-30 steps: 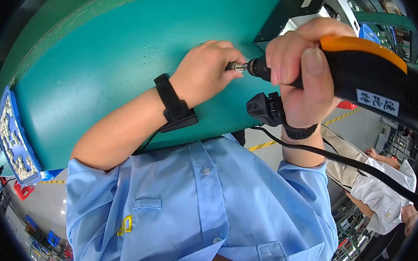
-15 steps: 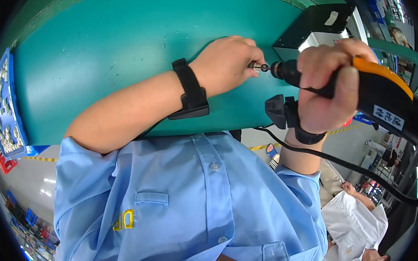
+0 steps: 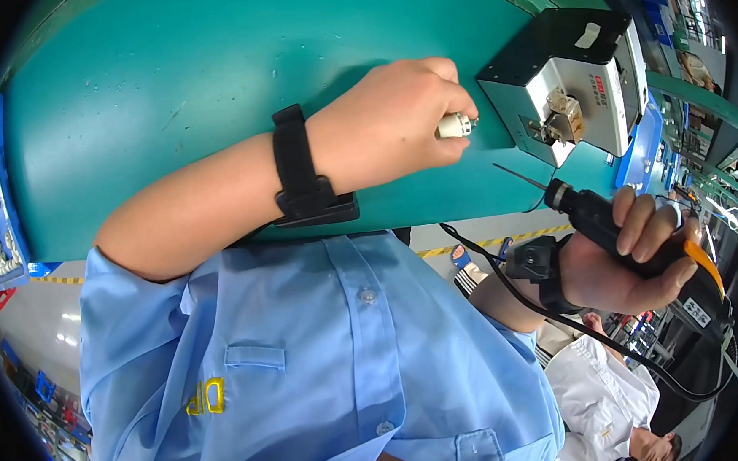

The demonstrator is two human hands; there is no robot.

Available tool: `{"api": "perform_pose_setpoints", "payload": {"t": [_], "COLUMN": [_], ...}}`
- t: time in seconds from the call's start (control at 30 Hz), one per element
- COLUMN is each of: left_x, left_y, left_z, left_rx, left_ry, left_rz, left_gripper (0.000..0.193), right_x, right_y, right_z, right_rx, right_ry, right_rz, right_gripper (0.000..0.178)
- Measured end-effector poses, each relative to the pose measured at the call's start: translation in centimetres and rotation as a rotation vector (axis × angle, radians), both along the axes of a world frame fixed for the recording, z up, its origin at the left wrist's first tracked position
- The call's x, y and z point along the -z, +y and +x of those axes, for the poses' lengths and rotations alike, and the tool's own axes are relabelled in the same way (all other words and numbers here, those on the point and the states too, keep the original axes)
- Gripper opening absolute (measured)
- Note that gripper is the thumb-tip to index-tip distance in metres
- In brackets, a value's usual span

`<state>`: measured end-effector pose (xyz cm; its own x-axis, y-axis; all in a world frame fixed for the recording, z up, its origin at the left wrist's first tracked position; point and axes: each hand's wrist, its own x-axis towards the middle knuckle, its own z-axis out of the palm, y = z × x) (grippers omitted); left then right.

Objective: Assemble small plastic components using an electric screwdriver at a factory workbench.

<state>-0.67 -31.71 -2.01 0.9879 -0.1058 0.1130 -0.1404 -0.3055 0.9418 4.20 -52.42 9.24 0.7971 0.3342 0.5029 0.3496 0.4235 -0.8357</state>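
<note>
My left hand (image 3: 404,118) is closed around a small white cylindrical part (image 3: 454,126) with metal at its tip, held just above the green bench top. Most of this part is hidden in the fingers. In my right hand (image 3: 632,257) is a black and orange electric screwdriver (image 3: 596,216), gripped around its body. Its thin bit (image 3: 518,175) points up and left, apart from the white part. Beyond the bit stands a black and silver box-shaped machine (image 3: 539,106) with a metal and clear mechanism (image 3: 564,124) on its front.
A blue tray (image 3: 17,244) with several small white parts lies at the bench's left end. The green bench (image 3: 166,91) spreads in front of me. A black cable (image 3: 595,335) hangs near my right arm. Behind, a person in a white top (image 3: 603,389) is visible.
My right hand has drawn the screwdriver away from the small part, down and right. The bit and the machine's front have come into view. My left hand keeps its hold.
</note>
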Motion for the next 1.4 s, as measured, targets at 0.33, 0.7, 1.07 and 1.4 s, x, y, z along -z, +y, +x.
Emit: {"api": "perform_pose_setpoints", "payload": {"t": [0.33, 0.7, 1.07, 1.4], "left_x": [0.0, 3.1, 3.2, 3.2], "left_y": [0.3, 1.6, 1.3, 1.4], "left_z": [0.2, 0.8, 1.6, 1.9], "left_rx": [-0.019, -0.038, -0.003, 0.014], "left_ry": [0.038, -0.079, -0.107, -0.139], "left_rz": [-0.020, 0.199, 0.181, 0.183], "left_gripper": [0.020, 0.017, 0.022, 0.022], "right_x": [0.9, -0.6, 1.8, 4.7], "right_y": [0.3, 1.3, 3.6, 4.9], "right_z": [0.5, 0.0, 2.1, 2.8], "right_rx": [-0.157, -0.345, -0.431, -0.439], "right_ry": [-0.051, 0.016, -0.169, -0.267], "right_rz": [-0.050, -0.067, 0.031, 0.071], "right_gripper": [0.057, 0.073, 0.082, 0.089]}}
